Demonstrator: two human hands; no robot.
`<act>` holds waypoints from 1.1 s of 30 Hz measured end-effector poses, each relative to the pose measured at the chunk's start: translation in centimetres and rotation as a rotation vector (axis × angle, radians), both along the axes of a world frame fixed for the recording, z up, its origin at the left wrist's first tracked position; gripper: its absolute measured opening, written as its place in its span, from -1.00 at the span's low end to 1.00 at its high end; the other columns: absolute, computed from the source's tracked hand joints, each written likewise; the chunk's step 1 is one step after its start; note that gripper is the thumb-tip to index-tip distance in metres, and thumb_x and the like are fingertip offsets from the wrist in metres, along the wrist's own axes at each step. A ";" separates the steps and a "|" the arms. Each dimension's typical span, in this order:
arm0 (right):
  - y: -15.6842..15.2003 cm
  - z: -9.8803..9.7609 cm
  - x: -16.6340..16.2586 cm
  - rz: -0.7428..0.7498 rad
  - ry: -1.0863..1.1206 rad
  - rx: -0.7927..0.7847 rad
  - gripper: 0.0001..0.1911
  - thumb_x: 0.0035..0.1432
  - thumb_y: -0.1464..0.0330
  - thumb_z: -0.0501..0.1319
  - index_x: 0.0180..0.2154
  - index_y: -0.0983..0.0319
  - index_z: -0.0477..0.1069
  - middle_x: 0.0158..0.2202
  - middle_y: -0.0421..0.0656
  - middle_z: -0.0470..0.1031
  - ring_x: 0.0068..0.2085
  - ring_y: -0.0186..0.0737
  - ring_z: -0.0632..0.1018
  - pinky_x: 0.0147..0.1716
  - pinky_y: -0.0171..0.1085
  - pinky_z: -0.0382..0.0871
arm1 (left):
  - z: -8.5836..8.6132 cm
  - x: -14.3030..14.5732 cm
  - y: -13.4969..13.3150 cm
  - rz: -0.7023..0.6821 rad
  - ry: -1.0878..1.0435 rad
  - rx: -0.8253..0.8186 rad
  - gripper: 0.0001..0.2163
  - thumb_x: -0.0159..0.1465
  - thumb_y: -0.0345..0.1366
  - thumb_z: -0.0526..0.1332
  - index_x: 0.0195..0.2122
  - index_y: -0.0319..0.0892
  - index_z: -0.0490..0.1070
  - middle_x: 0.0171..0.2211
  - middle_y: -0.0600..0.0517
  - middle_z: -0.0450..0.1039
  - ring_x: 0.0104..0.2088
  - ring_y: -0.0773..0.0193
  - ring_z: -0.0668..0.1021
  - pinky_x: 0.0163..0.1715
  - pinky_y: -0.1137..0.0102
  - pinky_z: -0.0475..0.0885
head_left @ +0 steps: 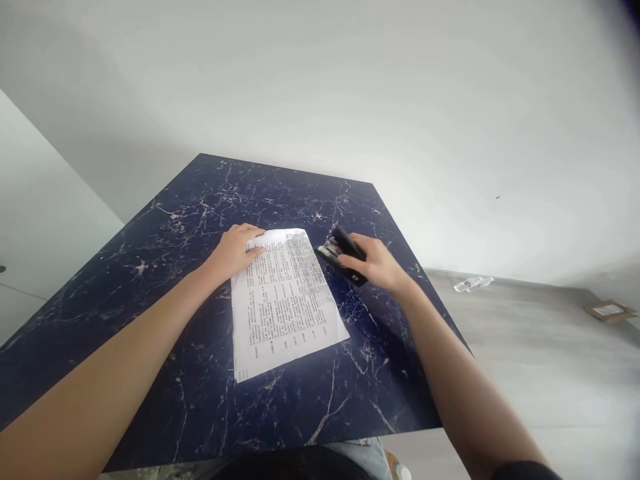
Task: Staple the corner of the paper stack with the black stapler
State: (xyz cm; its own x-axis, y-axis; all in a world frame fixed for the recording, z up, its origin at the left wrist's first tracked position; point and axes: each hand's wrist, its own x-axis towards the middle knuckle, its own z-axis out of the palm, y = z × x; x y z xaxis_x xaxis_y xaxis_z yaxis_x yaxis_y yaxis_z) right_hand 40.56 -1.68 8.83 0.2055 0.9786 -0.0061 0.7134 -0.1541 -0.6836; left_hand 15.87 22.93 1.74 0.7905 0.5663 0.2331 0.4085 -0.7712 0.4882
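A printed white paper sheet (285, 300) lies near the middle of a dark blue marble table (175, 267). My left hand (235, 250) rests on the sheet's far left corner, fingers stretched flat on the paper. My right hand (377, 263) is wrapped round a black stapler (343, 257), which sits on the table just right of the sheet's far right corner. The stapler's jaw end points toward the paper and stands slightly apart from its edge.
White walls stand behind the table. To the right is grey floor with a small white object (470, 284) by the wall and a flat cardboard piece (610, 311) farther right. The table's right edge runs close past my right forearm.
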 end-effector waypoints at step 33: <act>-6.4 -2.0 4.9 -0.396 -0.288 0.233 -0.36 0.40 -0.11 -0.10 0.04 0.22 0.46 0.18 0.08 0.46 0.19 0.16 0.45 0.17 0.11 0.33 | 0.0 -0.5 0.8 0.071 -0.291 -0.118 -0.67 0.41 -0.03 0.06 0.00 -0.08 0.47 0.05 -0.13 0.43 0.06 0.01 0.53 0.16 0.12 0.36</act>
State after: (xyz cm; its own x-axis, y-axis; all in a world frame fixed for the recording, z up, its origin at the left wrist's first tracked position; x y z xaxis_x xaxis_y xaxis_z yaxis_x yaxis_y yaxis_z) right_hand 45.49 -8.04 6.80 0.5203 0.7945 0.3131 0.7950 -0.3168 -0.5173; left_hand 15.39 23.74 1.72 0.6579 0.6541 0.3732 0.2891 -0.6770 0.6768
